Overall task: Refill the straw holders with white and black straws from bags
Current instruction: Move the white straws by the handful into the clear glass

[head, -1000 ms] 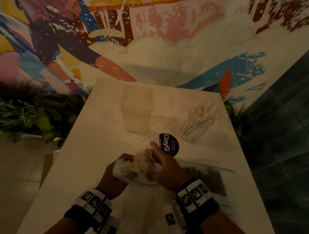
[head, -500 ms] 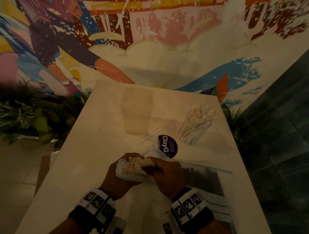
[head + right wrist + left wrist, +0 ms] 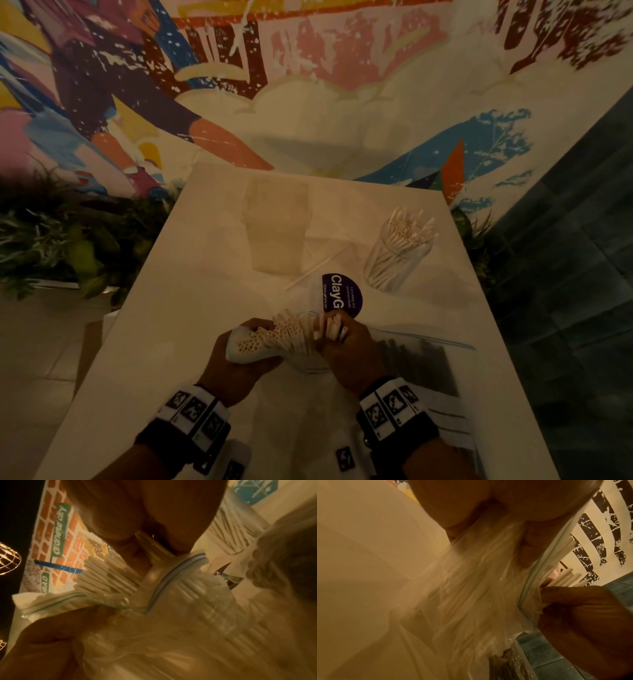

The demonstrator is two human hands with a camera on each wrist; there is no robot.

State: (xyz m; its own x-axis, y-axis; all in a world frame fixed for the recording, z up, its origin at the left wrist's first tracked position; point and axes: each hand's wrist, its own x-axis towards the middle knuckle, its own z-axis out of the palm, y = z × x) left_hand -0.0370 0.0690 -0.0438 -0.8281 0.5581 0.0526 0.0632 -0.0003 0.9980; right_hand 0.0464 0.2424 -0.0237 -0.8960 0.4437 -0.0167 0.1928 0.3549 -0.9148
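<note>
Near the table's front, my left hand (image 3: 246, 356) grips a clear zip bag (image 3: 471, 588) full of white straws (image 3: 274, 337) from below. The straw ends fan out of the bag's mouth. My right hand (image 3: 339, 339) is curled over the right side of the bundle, with a few straw tips showing between its fingers at the zip rim (image 3: 173, 574). A clear holder (image 3: 399, 260) packed with white straws stands at the back right. A frosted holder (image 3: 277, 229) stands at the back centre; its contents do not show. A zip bag of black straws (image 3: 418, 366) lies flat under my right wrist.
One loose white straw (image 3: 318, 269) lies between the two holders. A round purple sticker (image 3: 340, 294) sits just beyond my hands. The white table (image 3: 178, 308) ends at a painted wall behind, with plants (image 3: 68, 246) to its left and a dark floor to its right.
My right hand has curled down onto the bundle and drawn a few straws to the right. The straws stick farther out of the bag and fan wider.
</note>
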